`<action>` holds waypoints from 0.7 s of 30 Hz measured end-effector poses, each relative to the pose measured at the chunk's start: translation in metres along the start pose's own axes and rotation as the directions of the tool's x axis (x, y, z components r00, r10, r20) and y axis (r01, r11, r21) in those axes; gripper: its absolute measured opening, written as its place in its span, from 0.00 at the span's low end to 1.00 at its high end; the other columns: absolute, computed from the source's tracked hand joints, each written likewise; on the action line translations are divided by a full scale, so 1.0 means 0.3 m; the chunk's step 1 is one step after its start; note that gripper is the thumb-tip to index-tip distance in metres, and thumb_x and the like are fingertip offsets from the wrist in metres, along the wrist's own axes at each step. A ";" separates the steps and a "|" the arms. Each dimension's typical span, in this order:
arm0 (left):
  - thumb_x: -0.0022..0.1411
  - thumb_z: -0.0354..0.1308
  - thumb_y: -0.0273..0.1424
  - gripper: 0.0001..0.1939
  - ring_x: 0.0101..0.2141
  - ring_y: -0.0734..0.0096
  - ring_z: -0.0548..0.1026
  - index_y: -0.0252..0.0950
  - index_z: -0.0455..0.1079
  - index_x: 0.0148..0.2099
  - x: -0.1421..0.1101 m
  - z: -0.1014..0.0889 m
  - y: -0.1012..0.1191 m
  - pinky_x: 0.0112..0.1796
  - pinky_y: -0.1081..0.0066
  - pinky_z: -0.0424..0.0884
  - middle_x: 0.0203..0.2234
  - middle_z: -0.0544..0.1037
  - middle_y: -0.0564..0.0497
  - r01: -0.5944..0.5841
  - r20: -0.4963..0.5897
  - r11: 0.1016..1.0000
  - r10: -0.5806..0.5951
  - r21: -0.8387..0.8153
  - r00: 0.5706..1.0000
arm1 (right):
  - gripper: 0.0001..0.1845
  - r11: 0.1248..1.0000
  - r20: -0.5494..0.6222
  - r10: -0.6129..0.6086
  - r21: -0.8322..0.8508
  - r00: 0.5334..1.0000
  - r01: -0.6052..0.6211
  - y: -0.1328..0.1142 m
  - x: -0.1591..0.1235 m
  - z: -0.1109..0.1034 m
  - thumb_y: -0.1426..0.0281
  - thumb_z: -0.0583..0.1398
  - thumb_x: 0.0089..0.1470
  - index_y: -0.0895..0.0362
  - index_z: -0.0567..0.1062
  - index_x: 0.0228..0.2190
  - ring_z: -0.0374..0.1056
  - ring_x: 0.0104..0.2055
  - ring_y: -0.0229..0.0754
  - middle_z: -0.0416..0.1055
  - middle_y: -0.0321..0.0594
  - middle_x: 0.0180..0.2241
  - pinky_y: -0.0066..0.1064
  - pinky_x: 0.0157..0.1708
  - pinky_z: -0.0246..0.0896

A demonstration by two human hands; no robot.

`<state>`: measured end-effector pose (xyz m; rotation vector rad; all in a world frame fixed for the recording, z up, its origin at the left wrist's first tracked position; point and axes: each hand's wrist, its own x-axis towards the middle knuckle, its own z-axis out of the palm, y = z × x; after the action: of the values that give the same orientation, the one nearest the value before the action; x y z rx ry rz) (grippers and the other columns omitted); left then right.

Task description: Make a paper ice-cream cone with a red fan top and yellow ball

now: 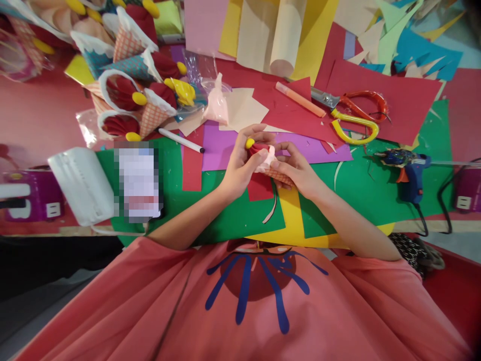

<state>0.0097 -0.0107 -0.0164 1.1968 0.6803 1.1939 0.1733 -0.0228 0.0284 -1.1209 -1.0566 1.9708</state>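
Checked cone (280,176) on its side, gripped from both ends

In the head view, our only one, we hold the cone near the middle, above a purple sheet (218,150) and a green sheet (246,220). Our left hand (244,163) curls round the wide end, its thumb pressed on the rim beside the red top (258,147), probably to stop the cone rolling. A yellow ball (250,143) sticks out near those fingers, not covered by them. Our right hand (296,168) wraps the narrower part, thumb and forefinger pinching at the white trim (270,155); we judge that this keeps the trim snug. We cannot tell how firmly either hand presses.

Scissors (328,99) lie on the red sheets and a glue gun (411,180) farther right, both perhaps kept on that side for easy reach. Other cones (156,120) crowd the upper left, likely grouped off the working space. A phone (139,183) lies beside a white box (80,185), seemingly placed close because a cable (120,232) runs between them.
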 end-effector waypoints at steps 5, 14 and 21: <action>0.61 0.64 0.39 0.19 0.50 0.72 0.75 0.51 0.68 0.54 0.007 0.006 0.024 0.53 0.68 0.72 0.48 0.77 0.56 0.051 -0.086 0.991 -0.062 -0.126 0.994 | 0.31 0.999 0.080 -0.021 0.034 0.997 0.018 0.008 0.005 -0.001 0.53 0.69 0.48 0.51 0.57 0.41 0.67 0.16 0.30 0.70 0.23 0.25 0.21 0.13 0.59; 0.64 0.61 0.42 0.19 0.51 0.68 0.76 0.50 0.66 0.56 0.009 -0.008 0.019 0.52 0.65 0.74 0.50 0.75 0.54 0.022 -0.060 0.998 -0.025 -0.063 0.998 | 0.33 0.999 -0.001 -0.046 -0.027 0.999 0.046 0.014 0.004 -0.003 0.56 0.71 0.45 0.51 0.58 0.42 0.67 0.18 0.28 0.70 0.26 0.31 0.21 0.16 0.63; 0.66 0.58 0.42 0.22 0.52 0.66 0.75 0.49 0.61 0.60 0.003 -0.013 0.004 0.53 0.63 0.73 0.51 0.75 0.51 0.015 -0.009 0.999 -0.015 0.029 1.000 | 0.32 0.999 0.007 -0.035 -0.014 0.999 0.035 0.015 0.005 -0.005 0.52 0.69 0.47 0.50 0.57 0.41 0.65 0.14 0.29 0.70 0.24 0.29 0.22 0.10 0.57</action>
<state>0.0060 -0.0088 -0.0163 1.2096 0.7141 1.1812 0.1733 -0.0235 0.0235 -1.0966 -1.0879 1.9437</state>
